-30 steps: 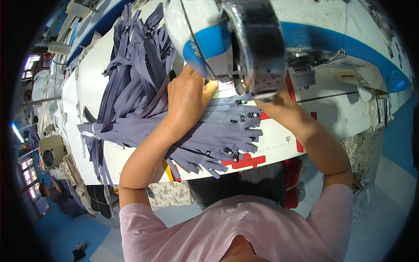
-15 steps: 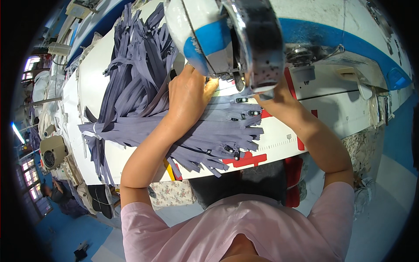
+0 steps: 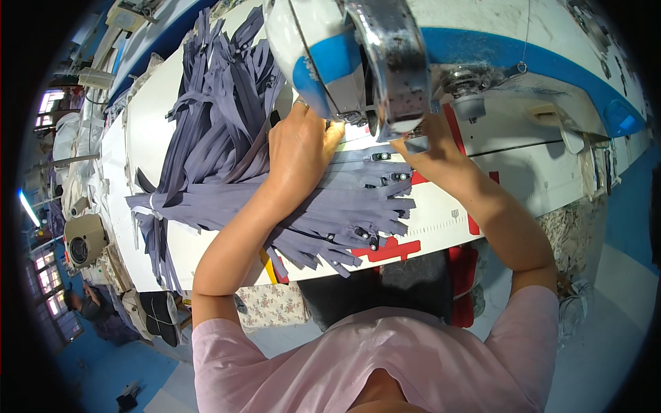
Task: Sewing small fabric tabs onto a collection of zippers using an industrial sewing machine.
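Feeding step, looks like: left hand (image 3: 297, 148) presses flat on the grey zippers (image 3: 344, 206) on the counter (image 3: 523, 182), right hand (image 3: 430, 148) fingers pinch one under the sewing machine (image 3: 358, 62). Next needs steady guiding.

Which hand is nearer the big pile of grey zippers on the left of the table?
Left. The left hand rests at the pile of grey zippers, right beside it. The right hand is farther off, under the sewing machine head.
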A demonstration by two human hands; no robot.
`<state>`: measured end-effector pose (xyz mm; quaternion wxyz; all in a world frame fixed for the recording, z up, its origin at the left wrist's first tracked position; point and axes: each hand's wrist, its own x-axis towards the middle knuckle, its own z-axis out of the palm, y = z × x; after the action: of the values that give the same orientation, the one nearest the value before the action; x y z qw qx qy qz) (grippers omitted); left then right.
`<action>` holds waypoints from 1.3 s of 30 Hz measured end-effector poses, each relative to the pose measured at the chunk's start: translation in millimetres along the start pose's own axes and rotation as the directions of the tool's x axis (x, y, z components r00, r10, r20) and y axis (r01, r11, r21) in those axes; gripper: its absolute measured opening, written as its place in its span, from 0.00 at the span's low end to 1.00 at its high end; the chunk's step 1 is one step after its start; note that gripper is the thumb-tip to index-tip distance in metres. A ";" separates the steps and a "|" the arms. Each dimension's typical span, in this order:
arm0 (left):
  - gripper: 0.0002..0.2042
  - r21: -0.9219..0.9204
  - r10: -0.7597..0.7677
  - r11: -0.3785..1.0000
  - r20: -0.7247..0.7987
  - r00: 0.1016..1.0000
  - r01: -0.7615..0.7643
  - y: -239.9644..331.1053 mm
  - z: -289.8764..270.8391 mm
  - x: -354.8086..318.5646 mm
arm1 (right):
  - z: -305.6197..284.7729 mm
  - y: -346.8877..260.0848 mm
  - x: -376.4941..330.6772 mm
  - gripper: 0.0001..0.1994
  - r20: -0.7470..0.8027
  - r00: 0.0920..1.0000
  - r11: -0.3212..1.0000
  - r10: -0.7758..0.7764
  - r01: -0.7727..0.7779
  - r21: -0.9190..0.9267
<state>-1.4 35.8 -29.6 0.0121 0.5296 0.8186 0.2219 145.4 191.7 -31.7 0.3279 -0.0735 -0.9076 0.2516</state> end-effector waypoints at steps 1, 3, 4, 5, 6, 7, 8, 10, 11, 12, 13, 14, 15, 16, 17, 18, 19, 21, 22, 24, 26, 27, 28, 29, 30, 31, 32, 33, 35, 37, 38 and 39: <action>0.14 0.010 0.000 1.000 -0.007 1.000 0.000 0.3 -0.7 -0.3 | 0.1 -2.8 1.3 0.05 -0.025 1.000 0.999 -0.018 0.017 -0.032; 0.14 0.021 0.007 1.000 -0.024 1.000 -0.006 4.8 -2.9 0.7 | -5.9 6.2 -3.3 0.03 0.042 0.999 0.998 -0.013 0.011 0.055; 0.13 0.011 0.004 1.000 -0.041 0.999 -0.003 6.2 -3.4 0.4 | -9.7 12.4 -5.6 0.01 0.108 0.994 0.990 -0.014 -0.001 0.143; 0.13 0.015 -0.001 1.000 -0.038 0.999 0.002 5.2 -4.8 -1.4 | -12.5 15.7 -4.1 0.01 0.110 0.994 0.989 -0.015 -0.002 0.149; 0.11 0.008 -0.027 1.000 -0.065 0.997 0.028 2.7 -6.3 -2.6 | -16.9 18.1 -0.4 0.04 0.086 0.989 0.978 -0.123 0.106 0.181; 0.10 0.001 -0.054 0.999 -0.092 0.994 0.054 -0.8 -7.8 -3.5 | -20.3 20.2 -0.1 0.08 0.058 0.972 0.954 -0.229 0.212 0.210; 0.07 -0.064 -0.017 0.998 -0.129 0.992 0.009 -7.3 -9.5 -1.7 | -26.1 20.2 -5.4 0.15 0.236 0.968 0.959 -0.082 0.012 0.284; 0.07 0.121 0.022 0.993 -0.242 0.970 0.007 -27.0 -20.8 -1.2 | -45.5 4.5 -1.2 0.15 0.299 0.946 0.966 -0.122 0.045 0.253; 0.08 0.215 0.027 0.976 -0.293 0.956 0.039 -32.9 -25.0 1.3 | -53.6 0.7 -0.2 0.15 0.363 0.921 0.978 -0.139 0.069 0.199; 0.11 0.273 0.045 0.961 -0.319 0.947 0.046 -33.4 -32.2 5.2 | -53.6 0.6 1.0 0.15 0.436 0.900 0.976 -0.017 -0.080 0.204; 0.13 0.331 0.066 0.942 -0.345 0.936 0.055 -31.4 -38.6 9.1 | -52.9 2.1 -0.6 0.15 0.436 0.900 0.976 -0.014 -0.082 0.201; 0.14 0.381 0.092 0.924 -0.326 0.941 0.042 -26.1 -42.1 4.3 | -49.5 4.1 -3.7 0.14 0.427 0.904 0.975 -0.003 -0.092 0.201; 0.14 0.375 0.094 0.926 -0.325 0.941 0.037 -15.8 -42.1 -1.3 | -49.3 6.2 -5.7 0.12 0.418 0.908 0.976 0.014 -0.104 0.192; 0.13 0.365 0.166 0.929 -0.278 0.946 -0.055 -1.3 -40.3 -8.0 | -50.1 4.6 -6.1 0.12 0.418 0.908 0.977 0.021 -0.108 0.185; 0.11 0.371 0.232 0.919 -0.228 0.946 -0.135 11.3 -44.1 -16.9 | -45.8 -2.8 -3.4 0.11 0.422 0.902 0.951 0.086 -0.200 0.234; 0.10 0.271 0.245 0.943 -0.173 0.954 -0.193 23.4 -38.6 -21.8 | -44.3 -5.7 -3.3 0.10 0.434 0.886 0.918 0.164 -0.298 0.263; 0.09 0.165 0.264 0.956 -0.120 0.957 -0.243 32.7 -31.2 -24.0 | -38.8 -1.6 -5.1 0.10 0.434 0.885 0.918 0.167 -0.300 0.259; 0.08 -0.006 0.240 0.970 -0.117 0.964 -0.243 34.5 -18.3 -23.9 | -22.1 10.6 -11.2 0.09 0.237 0.971 0.928 -0.016 -0.074 0.366; 0.08 -0.079 0.150 0.985 -0.078 0.986 -0.156 34.6 -16.0 -22.7 | -19.5 13.1 -13.3 0.09 0.240 0.971 0.928 -0.015 -0.076 0.365; 0.06 -0.177 0.048 0.983 -0.021 0.999 -0.051 30.2 -15.0 -18.1 | -16.1 16.2 -13.4 0.08 0.261 0.965 0.975 -0.014 -0.045 0.217; 0.06 -0.232 0.000 0.973 0.013 1.000 0.003 23.2 -16.8 -15.8 | -12.5 10.3 -14.5 0.08 0.249 0.968 0.965 0.022 -0.086 0.250; 0.06 -0.284 -0.044 0.957 0.051 0.998 0.057 21.6 -18.4 -15.1 | -10.8 7.3 -14.2 0.08 0.235 0.970 0.951 0.060 -0.127 0.282; 0.06 -0.145 -0.017 0.989 0.089 0.996 0.029 21.7 -21.4 -15.2 | -9.4 6.1 -13.1 0.08 0.236 0.970 0.951 0.059 -0.126 0.282; 0.06 -0.144 -0.018 0.989 0.087 0.996 0.030 21.1 -22.2 -15.4 | -8.0 4.7 -11.7 0.08 0.232 0.972 0.957 0.028 -0.094 0.275; 0.07 -0.161 0.028 0.987 0.081 0.996 -0.015 20.7 -22.8 -15.7 | -7.3 3.9 -11.0 0.08 0.228 0.974 0.961 -0.002 -0.061 0.269; 0.08 -0.177 0.074 0.982 0.074 0.995 -0.059 20.5 -23.4 -16.0 | -7.7 3.9 -11.0 0.08 0.228 0.974 0.961 -0.004 -0.060 0.270; 0.08 -0.177 0.073 0.983 0.074 0.995 -0.059 22.8 -24.7 -15.1 | -8.7 4.6 -11.5 0.08 0.231 0.973 0.963 -0.007 -0.056 0.265; 0.09 -0.192 0.062 0.981 0.102 0.993 -0.042 27.2 -27.1 -13.4 | -9.3 4.9 -11.8 0.08 0.233 0.972 0.964 -0.010 -0.053 0.260; 0.11 -0.207 0.052 0.978 0.128 0.990 -0.025 28.5 -27.3 -11.4 | -10.4 3.5 -10.7 0.08 0.233 0.972 0.967 -0.006 -0.054 0.250; 0.14 -0.167 -0.029 0.984 0.225 0.974 0.068 24.8 -24.6 -8.4 | -10.5 1.7 -11.2 0.08 0.234 0.972 0.970 -0.003 -0.054 0.238; 0.14 -0.165 -0.027 0.984 0.222 0.975 0.065 25.1 -25.7 -8.4 | -9.1 2.3 -12.4 0.09 0.246 0.968 0.946 0.048 -0.123 0.300; 0.13 -0.181 0.030 0.983 0.196 0.980 0.007 26.1 -27.3 -9.9 | -8.2 3.6 -13.1 0.09 0.262 0.960 0.913 0.098 -0.191 0.359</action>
<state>18.4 26.4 2.7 0.1401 0.5505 0.7867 0.2416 160.6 194.3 -35.3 0.2047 -0.0452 -0.8661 0.4538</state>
